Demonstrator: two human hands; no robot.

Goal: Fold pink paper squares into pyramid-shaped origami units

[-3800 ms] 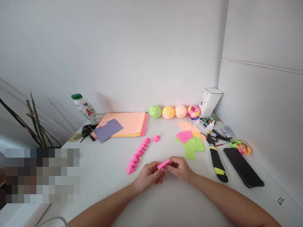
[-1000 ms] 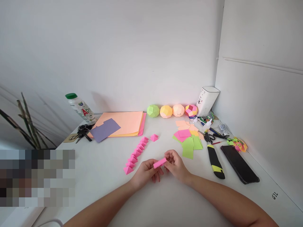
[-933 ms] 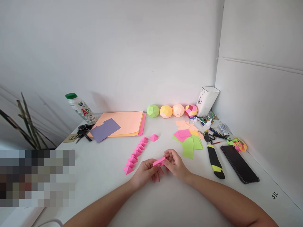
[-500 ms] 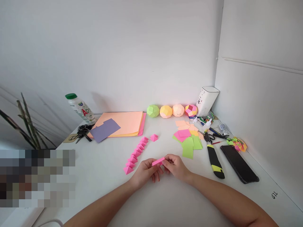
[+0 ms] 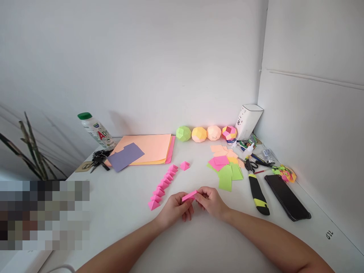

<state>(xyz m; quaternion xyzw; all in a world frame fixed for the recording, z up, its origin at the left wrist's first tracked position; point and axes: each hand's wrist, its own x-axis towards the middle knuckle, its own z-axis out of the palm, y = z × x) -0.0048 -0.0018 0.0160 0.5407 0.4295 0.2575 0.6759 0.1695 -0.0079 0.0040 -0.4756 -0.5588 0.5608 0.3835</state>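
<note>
A narrow folded strip of pink paper is pinched between both hands above the white table. My left hand grips its left end, thumb on the near side. At the other end, the fingertips of my right hand are closed on it. Just beyond my left hand a slanting row of folded pink paper pieces stands on the table. One single pink folded piece sits apart, to the right of the row's far end. The fingers hide part of the held paper.
Green paper sheets lie among pink and peach ones. Right of them are a black-and-yellow cutter, scissors and a phone. Several paper balls line the wall. Large peach sheets, purple paper and a bottle stand back left.
The pink strip and both hands have barely shifted; the strip's left end sits slightly lower and further left. Both hands keep hold of it, and the other things stay in place.
</note>
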